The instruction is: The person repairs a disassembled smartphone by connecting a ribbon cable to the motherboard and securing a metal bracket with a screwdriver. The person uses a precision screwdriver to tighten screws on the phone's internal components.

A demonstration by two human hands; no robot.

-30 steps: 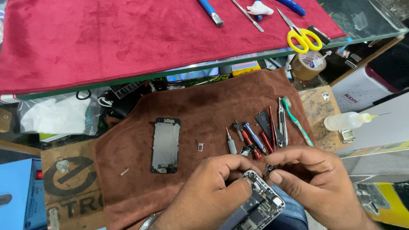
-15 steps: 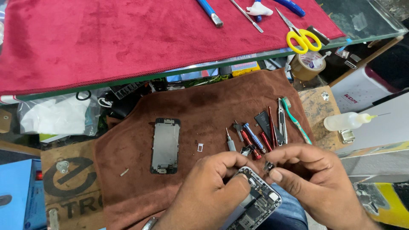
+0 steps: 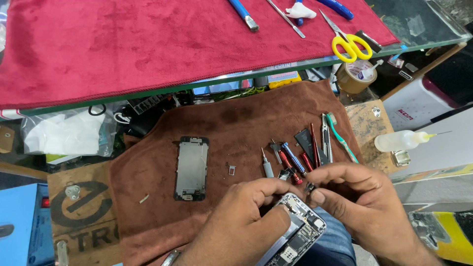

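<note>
l hand (image 3: 241, 221) fingers gripping opened grey smartphone chassis (image 3: 295, 231) | r hand (image 3: 364, 207) fingers pinching small dark part (image 3: 310, 187) w/ tips narrow | both hovering over brown cloth (image 3: 236, 123)

Bright, even overhead light — soft shadows, sharp focus, slight edge distortion.

I see my left hand (image 3: 241, 224) gripping an opened grey smartphone body with exposed circuitry (image 3: 295, 231), while my right hand (image 3: 359, 207) pinches a tiny dark part (image 3: 310, 187) just above it. At ten o'clock, a detached rectangular metal-backed screen panel (image 3: 191, 168) lies on the brown cloth (image 3: 236, 123); small screwdrivers (image 3: 290, 160) lie at twelve.
</note>
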